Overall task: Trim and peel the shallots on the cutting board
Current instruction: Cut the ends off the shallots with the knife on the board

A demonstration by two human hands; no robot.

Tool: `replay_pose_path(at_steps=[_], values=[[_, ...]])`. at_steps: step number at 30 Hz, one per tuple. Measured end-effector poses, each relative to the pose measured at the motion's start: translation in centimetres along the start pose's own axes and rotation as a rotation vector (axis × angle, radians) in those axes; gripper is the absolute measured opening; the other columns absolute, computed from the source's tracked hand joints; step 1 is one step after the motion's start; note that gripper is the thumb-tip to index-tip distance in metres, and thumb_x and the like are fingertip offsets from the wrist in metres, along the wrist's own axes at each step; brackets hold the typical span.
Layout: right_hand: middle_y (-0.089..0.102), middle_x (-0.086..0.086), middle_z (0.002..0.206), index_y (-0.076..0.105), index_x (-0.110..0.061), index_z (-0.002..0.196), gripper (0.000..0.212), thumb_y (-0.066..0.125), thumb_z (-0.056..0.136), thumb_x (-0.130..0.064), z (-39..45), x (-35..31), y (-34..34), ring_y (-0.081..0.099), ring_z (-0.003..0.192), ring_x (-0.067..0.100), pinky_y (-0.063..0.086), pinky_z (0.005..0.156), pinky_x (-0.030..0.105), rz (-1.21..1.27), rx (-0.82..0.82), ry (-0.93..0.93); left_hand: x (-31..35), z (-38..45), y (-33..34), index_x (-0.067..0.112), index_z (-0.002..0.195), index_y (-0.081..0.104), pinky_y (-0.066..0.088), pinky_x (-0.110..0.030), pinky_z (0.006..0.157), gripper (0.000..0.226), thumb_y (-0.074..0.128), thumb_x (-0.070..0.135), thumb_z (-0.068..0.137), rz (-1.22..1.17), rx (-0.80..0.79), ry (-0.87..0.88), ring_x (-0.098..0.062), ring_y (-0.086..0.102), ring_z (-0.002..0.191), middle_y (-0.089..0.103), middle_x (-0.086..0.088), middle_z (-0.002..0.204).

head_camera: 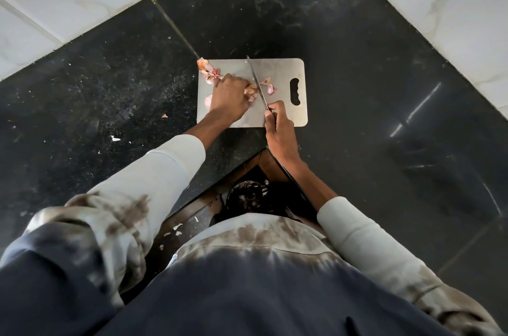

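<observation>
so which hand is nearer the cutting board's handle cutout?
Right. The right hand grips the knife at the board's near edge, just beside the handle cutout. The left hand holds a shallot at mid-board, beyond the blade from the cutout.

Black countertop [357,74], lined bin [247,195] below

Left hand [229,96] curled, pinching shallot [251,91]; right hand [277,131] in closed grip on knife [257,82] handle.

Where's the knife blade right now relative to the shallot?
In the head view, the knife crosses the middle of the cutting board, its edge against the right end of the shallot held by the left hand; the right hand grips the handle.
</observation>
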State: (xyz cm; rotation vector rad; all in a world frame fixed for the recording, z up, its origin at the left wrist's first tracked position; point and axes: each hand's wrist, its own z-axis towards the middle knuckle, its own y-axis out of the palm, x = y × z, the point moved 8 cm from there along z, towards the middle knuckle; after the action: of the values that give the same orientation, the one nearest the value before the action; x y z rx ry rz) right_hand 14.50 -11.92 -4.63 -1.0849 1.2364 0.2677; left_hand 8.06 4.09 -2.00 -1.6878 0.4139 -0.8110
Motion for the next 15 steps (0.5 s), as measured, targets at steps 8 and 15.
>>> replay_pose_path(at_steps=[8, 15], values=[[0.058, 0.005, 0.069, 0.045, -0.014, 0.118, 0.007, 0.044, 0.113, -0.019, 0.00, -0.59, 0.17, 0.056, 0.051, 0.018, 0.045, 0.048, 0.037, 0.010, 0.017, -0.040, 0.27, 0.16, -0.32, 0.011, 0.111, 0.075, 0.046, -0.046, 0.104, 0.029, 0.072, 0.032, 0.092, 0.037, 0.006, -0.010, -0.033, 0.062, 0.112, 0.070, -0.015, 0.112], [0.053, 0.002, 0.066, 0.044, -0.014, 0.120, 0.008, 0.044, 0.113, -0.019, 0.40, -0.86, 0.34, 0.052, 0.048, 0.018, 0.041, 0.046, 0.040, -0.003, 0.027, -0.048, 0.41, 0.18, -0.68, 0.006, 0.107, 0.074, 0.045, -0.047, 0.106, 0.029, 0.073, 0.032, 0.094, 0.033, 0.024, -0.012, -0.034, 0.062, 0.113, 0.069, -0.018, 0.113]])
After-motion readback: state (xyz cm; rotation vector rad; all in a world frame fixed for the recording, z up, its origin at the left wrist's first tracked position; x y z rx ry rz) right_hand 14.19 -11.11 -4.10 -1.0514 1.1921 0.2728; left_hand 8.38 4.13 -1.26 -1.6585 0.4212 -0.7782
